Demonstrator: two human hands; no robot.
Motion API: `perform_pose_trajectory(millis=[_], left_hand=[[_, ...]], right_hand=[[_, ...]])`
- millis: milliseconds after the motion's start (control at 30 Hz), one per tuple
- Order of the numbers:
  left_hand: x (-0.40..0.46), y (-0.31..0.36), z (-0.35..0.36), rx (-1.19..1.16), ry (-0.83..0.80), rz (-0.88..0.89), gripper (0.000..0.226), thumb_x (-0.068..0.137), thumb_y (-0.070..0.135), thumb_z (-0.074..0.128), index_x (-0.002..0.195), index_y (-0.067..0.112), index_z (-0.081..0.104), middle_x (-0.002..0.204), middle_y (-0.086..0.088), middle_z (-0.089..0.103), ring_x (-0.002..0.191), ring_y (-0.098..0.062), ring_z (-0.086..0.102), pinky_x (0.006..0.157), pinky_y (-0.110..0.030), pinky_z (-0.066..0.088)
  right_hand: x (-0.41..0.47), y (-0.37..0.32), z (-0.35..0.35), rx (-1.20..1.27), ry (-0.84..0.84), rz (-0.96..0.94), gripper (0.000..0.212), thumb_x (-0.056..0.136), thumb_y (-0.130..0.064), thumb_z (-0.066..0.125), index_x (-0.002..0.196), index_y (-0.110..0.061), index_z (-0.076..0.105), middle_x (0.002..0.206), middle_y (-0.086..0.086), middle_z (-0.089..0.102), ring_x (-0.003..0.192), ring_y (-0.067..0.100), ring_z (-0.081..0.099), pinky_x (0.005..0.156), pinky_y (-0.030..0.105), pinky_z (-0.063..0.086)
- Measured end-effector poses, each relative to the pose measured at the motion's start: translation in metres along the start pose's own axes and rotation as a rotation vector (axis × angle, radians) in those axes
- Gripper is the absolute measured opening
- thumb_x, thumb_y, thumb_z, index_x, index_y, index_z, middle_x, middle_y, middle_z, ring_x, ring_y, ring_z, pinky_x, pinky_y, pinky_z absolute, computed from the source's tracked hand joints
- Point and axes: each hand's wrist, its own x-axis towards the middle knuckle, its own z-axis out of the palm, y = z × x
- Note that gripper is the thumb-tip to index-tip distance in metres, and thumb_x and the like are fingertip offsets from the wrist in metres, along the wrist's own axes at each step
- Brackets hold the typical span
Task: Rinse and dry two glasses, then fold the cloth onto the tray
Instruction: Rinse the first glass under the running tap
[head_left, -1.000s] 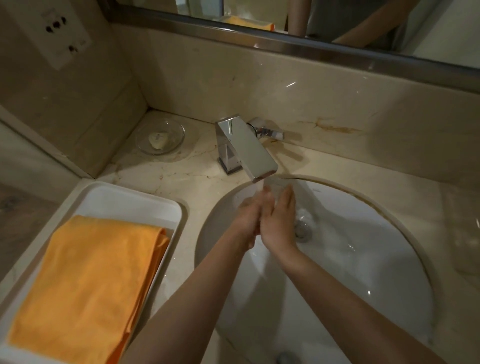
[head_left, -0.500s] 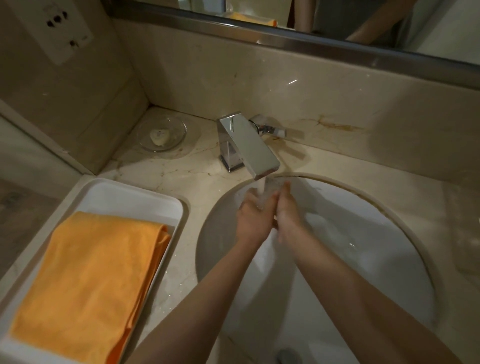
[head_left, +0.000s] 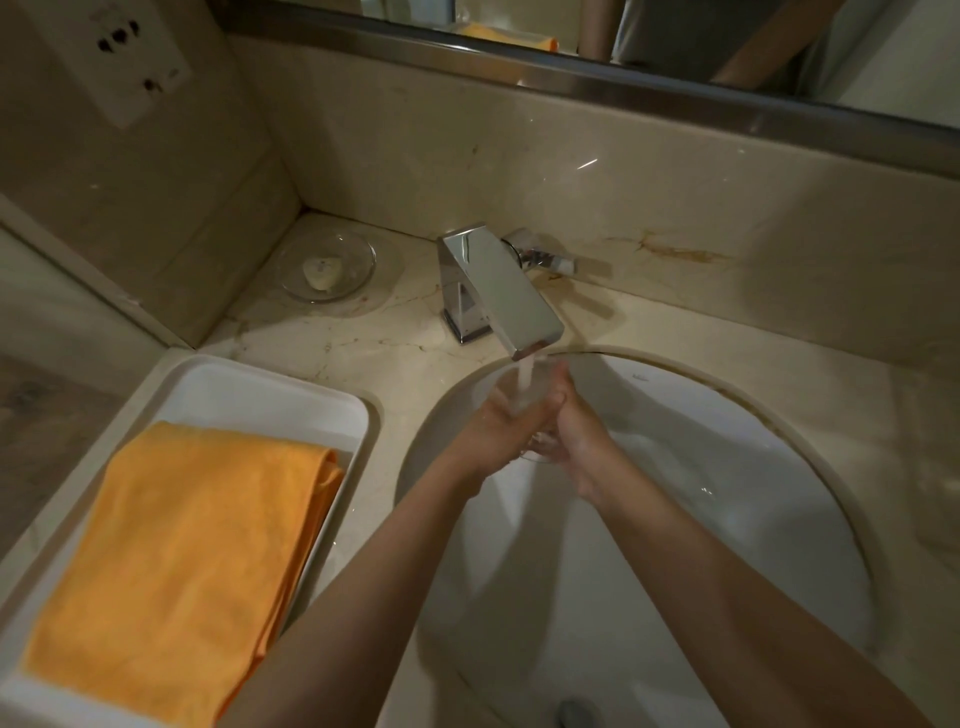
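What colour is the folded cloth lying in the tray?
Orange, plain with no pattern: the cloth shows clearly in the head view, in the white tray.

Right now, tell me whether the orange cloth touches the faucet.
Apart. The head view shows the orange cloth lying folded in the white tray at the left, with bare marble counter between the tray and the faucet.

Both forearms were seen bare from the lower edge of the view up to the wrists, with no sleeve, watch, bracelet or ring shown on them. The left hand (head_left: 498, 421) and the right hand (head_left: 576, 436) were ungloved. In the mirror (head_left: 675, 57), a grey short-sleeved top was reflected, with bare arms beside it.
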Motion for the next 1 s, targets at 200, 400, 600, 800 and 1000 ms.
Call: perform_pose_trajectory(millis=[200,400,600,800,1000], left_hand=[[-0.010,-0.024,0.012,0.141,0.079,0.154,0.053,0.078,0.038,0.068,0.127,0.027,0.050,0.107,0.010,0.064,0.094,0.001,0.059,0.088,-0.026,0.048],[-0.012,-0.039,0.016,0.257,0.207,0.216,0.075,0.077,0.038,0.073,0.142,0.024,0.038,0.128,-0.001,0.053,0.116,-0.012,0.051,0.097,-0.026,0.042],[-0.006,-0.031,0.013,0.024,0.214,0.174,0.094,0.059,0.049,0.073,0.141,0.022,0.036,0.132,0.003,0.053,0.120,-0.009,0.052,0.101,-0.030,0.043],[-0.008,-0.043,0.019,0.054,0.238,0.251,0.050,0.066,0.023,0.079,0.103,0.037,0.047,0.112,-0.006,0.056,0.098,-0.006,0.056,0.077,-0.007,0.042],[-0.008,-0.036,0.009,0.121,0.236,0.348,0.048,0.069,0.021,0.080,0.104,0.034,0.051,0.103,0.010,0.054,0.102,-0.012,0.054,0.083,-0.011,0.042]], right_hand=[[0.005,-0.014,0.001,0.002,0.103,0.173,0.034,0.093,-0.042,0.043,0.087,-0.017,0.066,0.078,0.004,0.069,0.069,0.019,0.062,0.066,0.029,0.049],[0.004,-0.023,-0.008,0.172,0.104,0.166,0.020,0.096,-0.008,0.040,0.087,-0.013,0.058,0.055,0.004,0.066,0.059,0.021,0.060,0.039,0.020,0.047],[-0.004,-0.024,-0.002,0.157,-0.014,0.111,0.021,0.095,-0.027,0.048,0.085,-0.016,0.063,0.067,-0.002,0.071,0.070,0.016,0.066,0.066,0.026,0.052],[-0.009,-0.027,0.005,-0.266,-0.062,0.010,0.015,0.087,-0.028,0.062,0.075,-0.018,0.064,0.082,0.001,0.069,0.089,0.021,0.064,0.085,0.039,0.049],[-0.003,-0.024,0.005,-0.060,0.015,0.083,0.033,0.098,-0.033,0.043,0.079,-0.019,0.066,0.075,-0.001,0.070,0.077,0.017,0.064,0.078,0.034,0.049]])
